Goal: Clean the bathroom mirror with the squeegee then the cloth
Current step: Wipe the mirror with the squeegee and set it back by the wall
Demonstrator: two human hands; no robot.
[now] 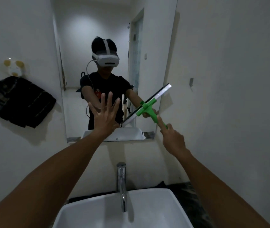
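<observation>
A tall frameless mirror (pixel 114 27) hangs on the white wall above the sink. My right hand (pixel 172 137) grips the handle of a green squeegee (pixel 149 110), index finger stretched along it. Its blade (pixel 157 96) lies tilted against the mirror's lower right part, reaching past the right edge. My left hand (pixel 105 112) is spread flat, fingers apart, on or just in front of the glass at lower centre. A dark cloth (pixel 17 101) hangs from a hook (pixel 13 68) on the wall left of the mirror.
A white basin (pixel 84 214) with a chrome tap (pixel 122 183) stands directly below me. A small metal hook (pixel 191 81) is on the wall right of the mirror. The mirror reflects a person wearing a headset and a doorway behind.
</observation>
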